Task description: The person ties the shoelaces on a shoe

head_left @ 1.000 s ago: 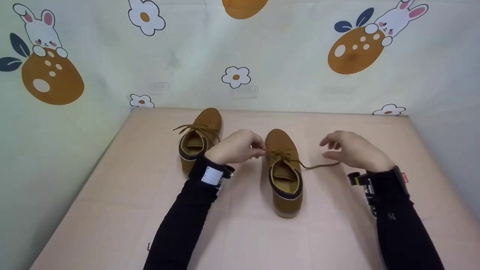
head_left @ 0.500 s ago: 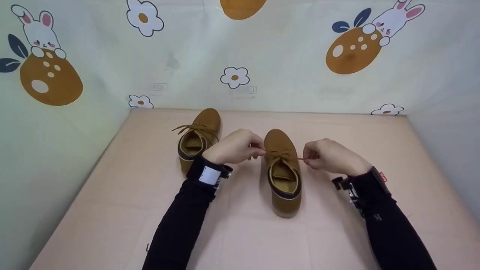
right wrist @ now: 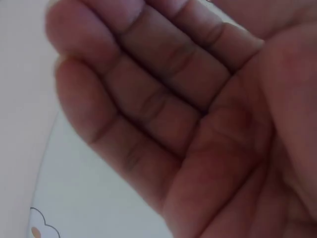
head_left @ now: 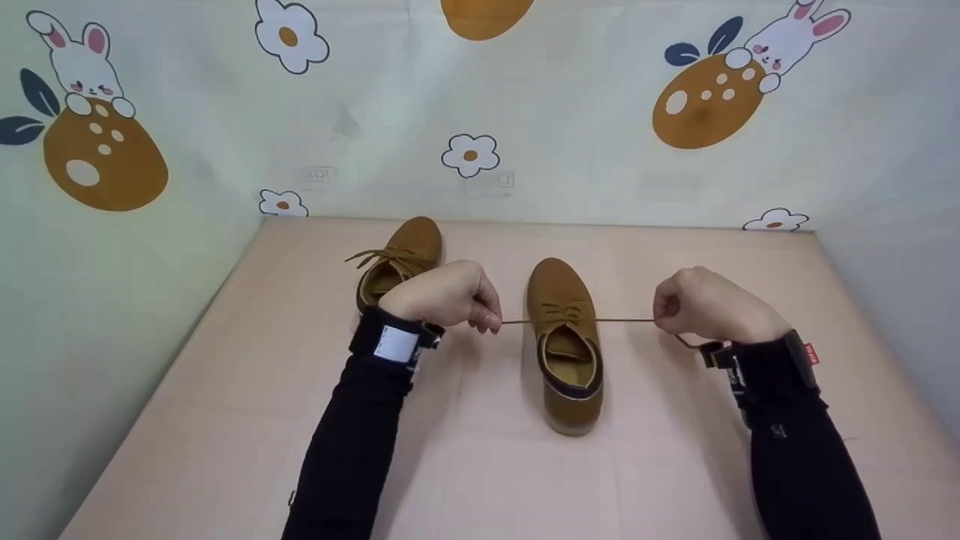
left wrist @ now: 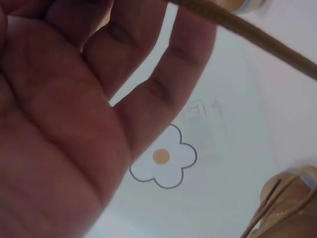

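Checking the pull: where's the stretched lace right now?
In the head view, the lace crosses the shoe on the right, just toward the toe from its opening, stretched between the left hand and right hand.

Booth: rabbit-printed walls [head_left: 390, 105] round a table [head_left: 487, 484]

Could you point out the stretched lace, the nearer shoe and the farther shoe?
Stretched lace [head_left: 624, 320]: head view, on its right part.
Nearer shoe [head_left: 567, 343]: head view, on its tongue.
Farther shoe [head_left: 401, 260]: head view, on its lacing.

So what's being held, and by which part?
A thin brown cord shoelace: the left hand pinches one side; the right hand pinches the other, partway along.
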Demonstrator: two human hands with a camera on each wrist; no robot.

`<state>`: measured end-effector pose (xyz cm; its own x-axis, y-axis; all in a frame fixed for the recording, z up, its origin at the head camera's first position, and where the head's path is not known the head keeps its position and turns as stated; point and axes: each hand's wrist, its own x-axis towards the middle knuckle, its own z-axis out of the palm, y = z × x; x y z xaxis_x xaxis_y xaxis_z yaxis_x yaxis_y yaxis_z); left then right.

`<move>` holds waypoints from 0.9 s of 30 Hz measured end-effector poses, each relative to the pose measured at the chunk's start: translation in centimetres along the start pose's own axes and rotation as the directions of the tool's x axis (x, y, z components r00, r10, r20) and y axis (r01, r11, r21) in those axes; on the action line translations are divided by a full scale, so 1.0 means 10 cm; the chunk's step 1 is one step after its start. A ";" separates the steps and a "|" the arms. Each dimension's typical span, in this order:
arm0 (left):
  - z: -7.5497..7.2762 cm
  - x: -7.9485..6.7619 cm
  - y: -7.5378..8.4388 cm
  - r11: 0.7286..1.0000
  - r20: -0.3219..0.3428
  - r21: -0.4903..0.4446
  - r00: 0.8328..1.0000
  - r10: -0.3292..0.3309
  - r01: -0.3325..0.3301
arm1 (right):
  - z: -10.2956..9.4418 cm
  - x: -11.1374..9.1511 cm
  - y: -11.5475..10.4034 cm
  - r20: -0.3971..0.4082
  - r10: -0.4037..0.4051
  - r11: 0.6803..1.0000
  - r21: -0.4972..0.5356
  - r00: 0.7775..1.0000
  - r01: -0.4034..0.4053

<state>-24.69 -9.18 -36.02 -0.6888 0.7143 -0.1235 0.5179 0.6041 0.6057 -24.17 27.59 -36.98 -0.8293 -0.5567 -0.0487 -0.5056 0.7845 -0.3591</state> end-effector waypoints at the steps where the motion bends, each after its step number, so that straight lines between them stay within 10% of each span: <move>1: 0.00 0.00 -0.01 1.000 0.007 0.003 1.000 -0.009 0.008 | 0.01 0.01 0.00 0.011 0.003 1.000 0.001 1.000 -0.003; 13: 0.04 0.08 0.04 0.984 -0.039 -0.054 0.984 -0.173 0.171 | -0.03 -0.06 -0.03 -0.023 0.010 1.000 0.021 1.000 -0.009; 16: 0.07 0.17 0.07 0.985 -0.145 -0.090 0.977 -0.157 0.145 | -0.05 -0.06 -0.04 -0.009 0.027 0.999 0.020 1.000 -0.027; 22: 0.20 0.42 0.11 0.997 -0.514 -0.051 0.855 -0.071 0.052 | -0.05 -0.06 -0.07 0.026 0.049 0.998 0.046 0.998 -0.050; 27: 0.18 0.62 0.19 0.991 -0.594 -0.122 0.804 -0.021 -0.064 | -0.03 -0.03 -0.10 0.024 0.025 0.999 0.043 0.999 -0.026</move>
<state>-27.04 -2.97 -37.08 -0.8660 0.3522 0.3551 0.4956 0.5095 0.7034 -23.54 27.05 -36.36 -0.8357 -0.5432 -0.0806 -0.4729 0.7865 -0.3971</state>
